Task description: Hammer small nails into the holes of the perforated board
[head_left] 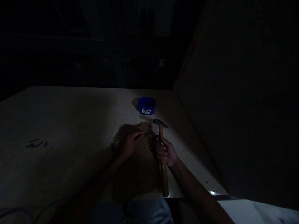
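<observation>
My right hand (166,151) is wrapped round the wooden handle of a hammer (164,177), whose metal head points up and away from me. On a brown, perforated cardboard-like sheet (142,158), my left hand (130,143) has its thumb and forefinger pinched together near the sheet's far edge. Something small lies at those fingertips, too dark to name. Just beyond the hands stands a blue plastic container (146,107) with a white label; its inside is too dark to make out.
Several thin dark pieces (35,144) lie on the pale table (77,124) at the left. A tall dark panel (233,93) rises along the table's right side. A cable (18,210) runs at the lower left. The lighting is very dim.
</observation>
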### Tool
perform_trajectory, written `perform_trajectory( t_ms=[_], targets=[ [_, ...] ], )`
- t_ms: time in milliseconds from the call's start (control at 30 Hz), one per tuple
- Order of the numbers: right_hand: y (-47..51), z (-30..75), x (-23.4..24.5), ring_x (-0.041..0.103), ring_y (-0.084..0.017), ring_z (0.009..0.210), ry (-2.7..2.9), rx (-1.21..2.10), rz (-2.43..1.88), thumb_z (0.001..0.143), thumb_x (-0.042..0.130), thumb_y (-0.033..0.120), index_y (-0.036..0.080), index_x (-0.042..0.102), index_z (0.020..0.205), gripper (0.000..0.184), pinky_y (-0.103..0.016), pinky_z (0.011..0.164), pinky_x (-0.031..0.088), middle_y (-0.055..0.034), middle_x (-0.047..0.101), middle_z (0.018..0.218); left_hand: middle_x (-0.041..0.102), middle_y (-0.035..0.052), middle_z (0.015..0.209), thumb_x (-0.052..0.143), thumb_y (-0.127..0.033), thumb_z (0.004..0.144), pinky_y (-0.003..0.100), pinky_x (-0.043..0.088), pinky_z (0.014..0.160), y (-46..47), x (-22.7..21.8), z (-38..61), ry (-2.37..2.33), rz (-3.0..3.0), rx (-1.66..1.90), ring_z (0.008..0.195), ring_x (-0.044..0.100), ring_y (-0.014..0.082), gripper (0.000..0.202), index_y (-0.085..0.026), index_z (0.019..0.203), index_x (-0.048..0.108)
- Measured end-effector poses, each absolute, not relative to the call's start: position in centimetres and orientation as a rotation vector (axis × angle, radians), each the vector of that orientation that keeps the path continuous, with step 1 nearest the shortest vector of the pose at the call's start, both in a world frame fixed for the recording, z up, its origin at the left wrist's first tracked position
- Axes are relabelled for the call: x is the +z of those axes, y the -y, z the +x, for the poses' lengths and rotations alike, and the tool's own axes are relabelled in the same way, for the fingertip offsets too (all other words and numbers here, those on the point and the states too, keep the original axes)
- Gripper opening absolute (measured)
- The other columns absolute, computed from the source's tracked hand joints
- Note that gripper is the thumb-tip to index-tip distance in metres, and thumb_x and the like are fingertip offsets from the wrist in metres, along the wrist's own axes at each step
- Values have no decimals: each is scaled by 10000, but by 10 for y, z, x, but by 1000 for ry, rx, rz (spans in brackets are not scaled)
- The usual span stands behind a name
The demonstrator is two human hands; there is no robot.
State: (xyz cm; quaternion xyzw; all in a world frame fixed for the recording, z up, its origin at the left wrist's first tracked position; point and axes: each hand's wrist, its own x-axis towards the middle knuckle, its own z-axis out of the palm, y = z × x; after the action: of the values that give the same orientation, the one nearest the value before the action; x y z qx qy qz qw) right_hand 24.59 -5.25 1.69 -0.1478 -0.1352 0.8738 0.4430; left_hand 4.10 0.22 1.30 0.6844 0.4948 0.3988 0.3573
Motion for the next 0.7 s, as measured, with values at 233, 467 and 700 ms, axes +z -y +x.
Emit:
perform_trajectory(
  t_ms=[233,467,700],
  targets=[
    [52,246,18,118,-42,337,360,2171,-335,963,651,422,217,570,938,222,-112,282,176,146,330,493,813,20,988,658,-318,850,338,597,903,-1,15,40,-1249,1677,1015,929,757,213,173,-245,921,797],
    [53,246,16,135,-42,338,357,2182,-371,964,649,392,215,576,950,192,-115,292,189,142,349,494,806,27,1051,677,-331,850,354,589,948,1,16,42,-1280,1597,1028,999,753,218,188,-235,964,791],
    [52,245,16,104,-46,344,362,2211,-407,954,664,380,215,577,943,187,-123,287,165,146,334,487,805,24,1047,654,-349,878,355,586,948,0,6,42,-1299,1670,1015,1003,751,214,203,-248,993,788]
  ],
)
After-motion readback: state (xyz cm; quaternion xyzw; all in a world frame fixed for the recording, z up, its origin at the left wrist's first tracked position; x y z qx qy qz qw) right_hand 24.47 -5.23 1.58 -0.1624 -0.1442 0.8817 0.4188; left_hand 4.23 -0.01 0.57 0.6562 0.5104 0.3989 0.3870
